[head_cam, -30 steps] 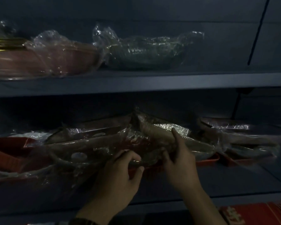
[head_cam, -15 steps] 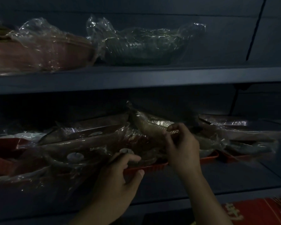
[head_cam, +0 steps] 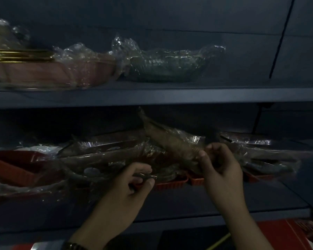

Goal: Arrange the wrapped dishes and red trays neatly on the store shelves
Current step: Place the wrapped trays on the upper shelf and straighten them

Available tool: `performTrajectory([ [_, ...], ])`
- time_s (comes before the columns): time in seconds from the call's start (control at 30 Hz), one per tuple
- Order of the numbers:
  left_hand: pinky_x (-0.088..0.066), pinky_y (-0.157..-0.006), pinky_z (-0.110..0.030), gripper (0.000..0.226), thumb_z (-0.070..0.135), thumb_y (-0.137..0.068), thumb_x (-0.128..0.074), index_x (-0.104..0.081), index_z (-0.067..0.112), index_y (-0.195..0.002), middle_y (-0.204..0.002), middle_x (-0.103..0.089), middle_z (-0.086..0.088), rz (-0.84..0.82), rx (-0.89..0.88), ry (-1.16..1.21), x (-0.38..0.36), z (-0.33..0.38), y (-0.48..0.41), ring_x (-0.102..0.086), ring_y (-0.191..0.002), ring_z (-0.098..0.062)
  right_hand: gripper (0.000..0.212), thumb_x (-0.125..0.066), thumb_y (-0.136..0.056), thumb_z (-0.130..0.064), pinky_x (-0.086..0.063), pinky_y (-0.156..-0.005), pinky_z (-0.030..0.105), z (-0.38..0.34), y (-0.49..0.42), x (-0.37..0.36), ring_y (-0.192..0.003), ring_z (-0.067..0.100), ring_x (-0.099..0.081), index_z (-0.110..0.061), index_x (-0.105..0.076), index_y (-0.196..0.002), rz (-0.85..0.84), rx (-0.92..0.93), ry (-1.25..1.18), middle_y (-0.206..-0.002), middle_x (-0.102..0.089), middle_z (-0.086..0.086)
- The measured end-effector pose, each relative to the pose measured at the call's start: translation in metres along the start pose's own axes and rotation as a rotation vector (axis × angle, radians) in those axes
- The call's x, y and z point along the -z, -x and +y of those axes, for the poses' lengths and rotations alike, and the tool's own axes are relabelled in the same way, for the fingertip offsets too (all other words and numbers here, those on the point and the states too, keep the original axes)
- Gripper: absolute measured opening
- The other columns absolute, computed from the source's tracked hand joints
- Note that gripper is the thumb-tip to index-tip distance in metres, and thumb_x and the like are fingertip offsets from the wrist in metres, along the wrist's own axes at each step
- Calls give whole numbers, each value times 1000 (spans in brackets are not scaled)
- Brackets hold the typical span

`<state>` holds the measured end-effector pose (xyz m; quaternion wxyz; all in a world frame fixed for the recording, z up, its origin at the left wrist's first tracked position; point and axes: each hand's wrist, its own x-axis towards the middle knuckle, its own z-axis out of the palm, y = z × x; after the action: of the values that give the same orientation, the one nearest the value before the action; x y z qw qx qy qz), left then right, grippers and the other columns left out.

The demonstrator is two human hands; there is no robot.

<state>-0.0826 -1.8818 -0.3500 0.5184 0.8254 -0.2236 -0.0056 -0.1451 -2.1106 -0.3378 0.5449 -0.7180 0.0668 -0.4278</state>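
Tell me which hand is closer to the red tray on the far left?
Left hand: it is right of the red tray, not touching; the right hand is even farther right.

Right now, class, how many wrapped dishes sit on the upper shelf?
2 plainly: a pink wrapped dish at the left and a greenish wrapped dish beside it toward the middle. A blurred gold-edged bundle at the far left may hide more.

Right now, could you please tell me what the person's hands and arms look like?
Both are bare: the left hand and the right hand wear no gloves, and no rings can be made out in the dim light. No sleeves are in view. A dark wristband with brassy glints, probably a watch, sits behind the left hand at the lower edge of the picture.
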Motion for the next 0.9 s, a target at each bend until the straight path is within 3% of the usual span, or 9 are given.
performTrajectory([
  [0.07,-49,-90,-19,27,56,-92,-66,-63,52,-118,-119,-64,41,31,16,91,7,6,4,-61,-108,18,19,-68,-99,-19,-52,-61,26,-7,9,7,-66,8,-60,-36,-63,-95,-30,21,-15,-78,-63,-3],
  [0.13,-57,-97,-31,48,69,-78,-64,-62,53,-123,-124,-67,32,101,25,206,14,8,7,-68,-110,7,22,-74,-95,-16,-50,-63,21,-14,18,14,-69,6,-57,-35,-63,-94,-85,32,-59,-76,-59,0],
  [0.23,-62,-96,-48,76,63,-75,-69,-52,43,-146,-138,-65,11,178,52,426,23,16,17,-76,-111,-15,38,-93,-75,-26,-53,-68,18,-26,31,27,-72,8,-58,-32,-63,-97,-218,33,-116,-74,-56,-4],
  [0.3,-62,-96,-53,92,53,-75,-72,-37,43,-160,-141,-65,5,193,58,560,27,18,21,-76,-114,-25,55,-98,-59,-41,-57,-71,24,-31,40,33,-73,14,-66,-34,-61,-99,-275,-20,-53,-76,-63,-1],
  [0.4,-58,-101,-54,100,44,-75,-77,-25,62,-158,-135,-70,6,184,-15,641,34,20,30,-73,-121,-25,69,-96,-45,-51,-61,-74,36,-39,51,40,-80,17,-72,-34,-59,-100,-309,-33,64,-85,-73,-3],
  [0.5,-51,-109,-51,94,31,-78,-80,-33,64,-153,-135,-72,0,117,-50,551,41,17,40,-70,-126,-19,70,-97,-45,-52,-58,-75,31,-46,59,46,-84,11,-71,-32,-58,-99,-368,4,102,-94,-75,-6],
  [0.63,-51,-112,-51,63,3,-92,-72,-54,31,-145,-131,-74,-12,-13,-94,454,45,16,54,-69,-127,-30,68,-95,-48,-51,-53,-69,26,-53,67,56,-77,8,-66,-28,-56,-99,-396,36,115,-87,-71,-6],
  [0.77,-55,-107,-59,24,0,-97,-65,-64,7,-121,-116,-78,-19,155,-156,459,42,27,65,-74,-115,-36,58,-89,-55,-53,-48,-66,16,-64,71,64,-75,3,-59,-27,-56,-95,-368,79,87,-85,-66,-11],
  [0.9,-59,-99,-57,16,2,-96,-70,-72,12,-108,-104,-79,-16,253,-230,423,42,49,81,-77,-103,-34,47,-79,-72,-49,-53,-76,33,-87,76,73,-87,14,-62,-22,-59,-104,-318,152,24,-94,-65,-6],
])
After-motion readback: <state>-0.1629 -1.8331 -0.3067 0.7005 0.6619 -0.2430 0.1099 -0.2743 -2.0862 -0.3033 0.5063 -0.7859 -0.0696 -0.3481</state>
